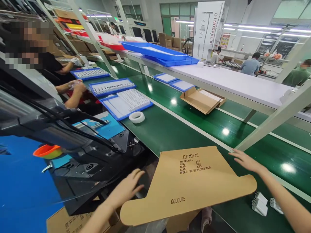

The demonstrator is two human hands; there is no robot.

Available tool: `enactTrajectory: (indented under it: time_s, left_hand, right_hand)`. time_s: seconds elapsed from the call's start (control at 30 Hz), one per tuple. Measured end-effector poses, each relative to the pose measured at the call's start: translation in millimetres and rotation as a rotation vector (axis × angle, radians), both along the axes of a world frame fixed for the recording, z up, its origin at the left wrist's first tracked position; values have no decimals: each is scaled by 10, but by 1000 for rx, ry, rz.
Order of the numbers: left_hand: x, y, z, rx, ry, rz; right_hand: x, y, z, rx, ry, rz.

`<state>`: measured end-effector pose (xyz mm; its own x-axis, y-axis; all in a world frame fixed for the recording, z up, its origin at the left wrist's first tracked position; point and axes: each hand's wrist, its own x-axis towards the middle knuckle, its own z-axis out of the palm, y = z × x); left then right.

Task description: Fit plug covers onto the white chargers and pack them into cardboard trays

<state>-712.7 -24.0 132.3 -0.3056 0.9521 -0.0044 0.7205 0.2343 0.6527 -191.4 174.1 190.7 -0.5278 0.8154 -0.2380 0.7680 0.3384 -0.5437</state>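
A brown cardboard box with its printed flap spread out faces me at the front edge of the green bench. Its lettering reads "MODEL NO.", "MEAS" and "COLOUR". My left hand is off the cardboard's left side, thumb and fingers apart, holding nothing. Beyond the right side, my right hand reaches over the green surface with fingers stretched out and nothing in them. White plug chargers lie on the bench beneath my right forearm. The box's lower part is mostly hidden under the flap.
A tape roll lies near blue trays of white parts. An open carton rests on the green belt, below a white shelf. A dark machine stands left; co-workers sit beyond.
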Motion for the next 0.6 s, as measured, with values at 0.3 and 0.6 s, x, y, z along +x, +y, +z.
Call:
enactTrajectory:
  time_s: [0.3, 0.6]
  left_hand:
    - [599, 574, -179, -137, 71, -347]
    - [781, 409, -471, -204, 68, -331]
  right_hand:
    - [-997, -88, -413, -26, -102, 466]
    - [-951, -129, -812, 48, -127, 513]
